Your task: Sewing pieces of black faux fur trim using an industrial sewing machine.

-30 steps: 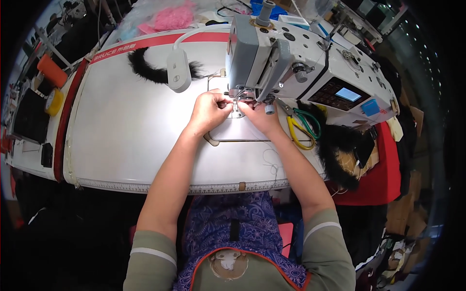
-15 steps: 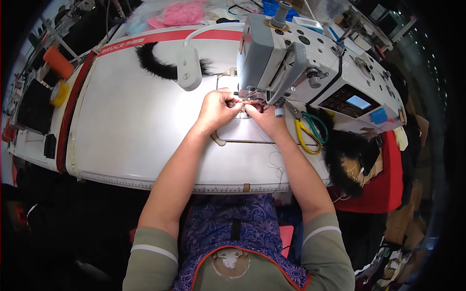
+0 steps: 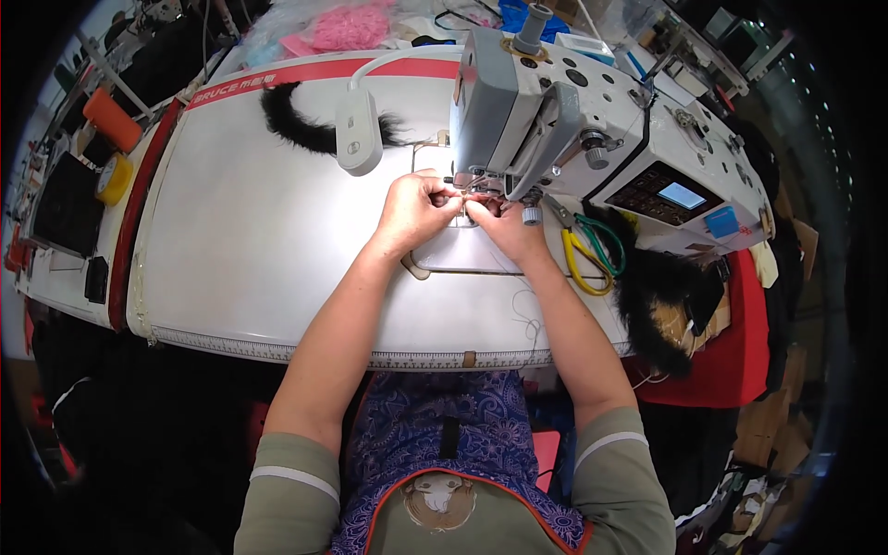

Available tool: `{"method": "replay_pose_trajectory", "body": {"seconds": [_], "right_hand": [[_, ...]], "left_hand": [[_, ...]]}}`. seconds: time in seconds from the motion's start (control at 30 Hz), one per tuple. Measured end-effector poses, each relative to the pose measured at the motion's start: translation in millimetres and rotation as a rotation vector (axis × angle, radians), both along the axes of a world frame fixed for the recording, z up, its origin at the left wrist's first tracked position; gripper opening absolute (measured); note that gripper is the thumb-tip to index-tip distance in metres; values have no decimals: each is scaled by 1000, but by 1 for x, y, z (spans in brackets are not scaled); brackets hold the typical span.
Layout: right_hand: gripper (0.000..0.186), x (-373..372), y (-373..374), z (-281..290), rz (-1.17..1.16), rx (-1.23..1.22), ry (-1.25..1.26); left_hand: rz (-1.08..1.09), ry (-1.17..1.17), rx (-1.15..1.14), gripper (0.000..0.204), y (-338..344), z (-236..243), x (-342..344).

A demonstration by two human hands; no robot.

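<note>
At the needle of a white and grey sewing machine [image 3: 504,111], both hands meet with fingertips close together. My left hand [image 3: 416,211] is closed in a pinch just left of the presser foot. Opposite it, my right hand [image 3: 507,229] pinches too, its fingers partly behind the machine's front parts. What they hold is small and mostly covered by the fingers, so I cannot make it out. Below the hands lies the metal needle plate [image 3: 467,250]. A strip of black fur [image 3: 296,120] rests on the table beyond my left hand, behind the lamp [image 3: 359,134].
Scissors with yellow and green handles [image 3: 575,264] lie right of my right forearm. More black fur [image 3: 643,310] hangs at the table's right edge. Loose thread [image 3: 527,314] lies near the front, above the ruler strip [image 3: 416,359]. Pink fluffy material [image 3: 351,26] sits at the back.
</note>
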State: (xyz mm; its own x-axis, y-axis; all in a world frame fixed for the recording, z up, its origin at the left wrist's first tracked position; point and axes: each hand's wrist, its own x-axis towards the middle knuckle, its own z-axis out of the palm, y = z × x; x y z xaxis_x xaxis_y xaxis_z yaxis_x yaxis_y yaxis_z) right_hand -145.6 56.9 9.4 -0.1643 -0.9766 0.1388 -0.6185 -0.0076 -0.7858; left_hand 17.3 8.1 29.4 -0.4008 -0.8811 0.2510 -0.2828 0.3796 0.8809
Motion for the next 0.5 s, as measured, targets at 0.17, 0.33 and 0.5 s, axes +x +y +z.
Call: {"method": "replay_pose_trajectory", "body": {"seconds": [0.17,0.33,0.5], "right_hand": [[17,3,-1,-1,-39,-146,-69],[14,1,0,2,-21,-69,-39],[15,0,1,6,-1,20,-27]], "left_hand": [[-7,-4,-12,13,0,0,0],[-2,-19,7,13,1,0,-1],[2,-53,-22,12,1,2,-1]]}}
